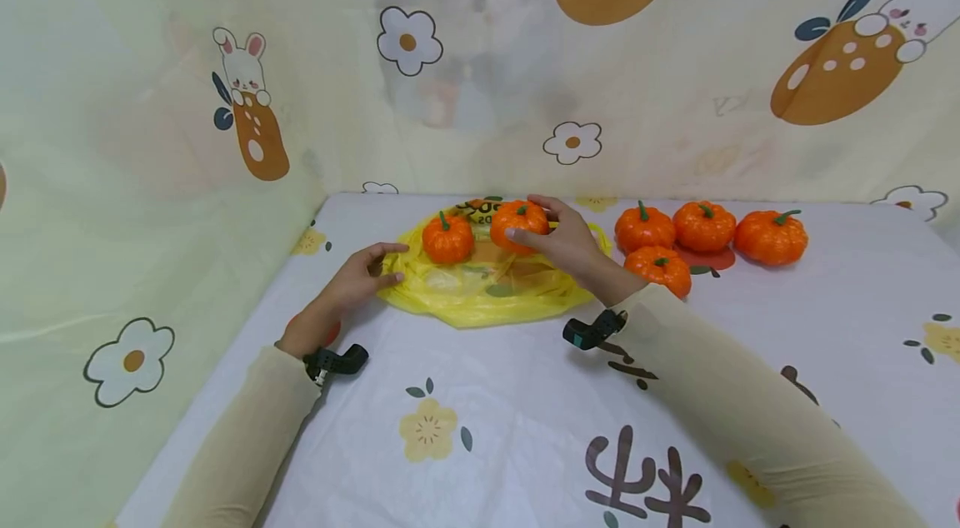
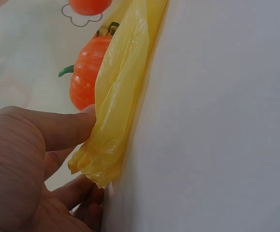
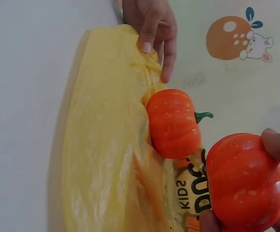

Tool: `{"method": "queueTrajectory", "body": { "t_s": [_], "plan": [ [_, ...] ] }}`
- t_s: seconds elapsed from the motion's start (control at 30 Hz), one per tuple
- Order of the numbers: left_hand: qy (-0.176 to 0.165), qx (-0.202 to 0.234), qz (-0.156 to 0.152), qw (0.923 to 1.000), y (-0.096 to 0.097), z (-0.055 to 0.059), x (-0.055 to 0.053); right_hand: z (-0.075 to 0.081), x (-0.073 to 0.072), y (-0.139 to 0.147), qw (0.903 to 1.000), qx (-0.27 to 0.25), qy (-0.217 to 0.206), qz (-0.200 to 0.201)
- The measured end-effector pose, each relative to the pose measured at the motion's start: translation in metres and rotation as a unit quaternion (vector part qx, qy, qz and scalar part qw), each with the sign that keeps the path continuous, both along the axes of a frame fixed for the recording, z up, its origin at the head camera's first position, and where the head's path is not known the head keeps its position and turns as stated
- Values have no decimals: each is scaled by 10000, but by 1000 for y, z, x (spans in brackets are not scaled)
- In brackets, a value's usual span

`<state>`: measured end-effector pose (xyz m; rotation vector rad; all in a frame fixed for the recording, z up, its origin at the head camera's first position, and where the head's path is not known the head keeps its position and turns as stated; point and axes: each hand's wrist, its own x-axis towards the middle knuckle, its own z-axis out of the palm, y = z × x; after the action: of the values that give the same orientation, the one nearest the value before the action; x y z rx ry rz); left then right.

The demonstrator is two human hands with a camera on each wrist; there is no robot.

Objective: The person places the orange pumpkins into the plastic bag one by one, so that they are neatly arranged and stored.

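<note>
Nearest my head camera, the left sleeve enters at the lower left of the frame and the right sleeve at the lower right, over a pale tablecloth with a yellow flower print at the bottom centre. Each cuff carries a dark wrist device: the left device left of centre, the right device right of centre.

A little further in, I see the left hand pinching the left end of a yellow plastic bag, which lies crumpled across the middle of the frame. Beyond the bag's near edge, just above the frame's centre, the right hand grasps an orange pumpkin between thumb and fingers; I cannot tell whether it touches the bag. A second pumpkin, green stem up, rests on the bag just to the left of it.

Right of centre stands a cluster: the front pumpkin, close to the right forearm, then the back-left pumpkin, the back-middle pumpkin and the far-right pumpkin.

Behind everything, my view fills with a cream backdrop printed with rabbits and white flowers.
</note>
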<state>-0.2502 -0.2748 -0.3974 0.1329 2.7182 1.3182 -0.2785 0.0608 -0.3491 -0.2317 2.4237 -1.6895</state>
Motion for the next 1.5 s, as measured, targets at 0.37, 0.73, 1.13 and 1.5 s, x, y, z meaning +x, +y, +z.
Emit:
{"method": "queueTrajectory", "body": {
  "t_s": [0.37,0.73,1.13,1.5],
  "plan": [
    [-41,34,-16,10000,-1,0,-1,-7,-13,-17,9990,337,291,-52],
    [-175,30,80,9998,-1,1,-3,-20,-24,-20,9969,703,365,-37],
    [-184,-30,76,9998,0,1,-3,-30,-27,-28,9957,779,486,92],
    [-224,-43,117,9997,-1,-1,-5,-34,-33,-35,9913,1155,583,243]
  ]
}}
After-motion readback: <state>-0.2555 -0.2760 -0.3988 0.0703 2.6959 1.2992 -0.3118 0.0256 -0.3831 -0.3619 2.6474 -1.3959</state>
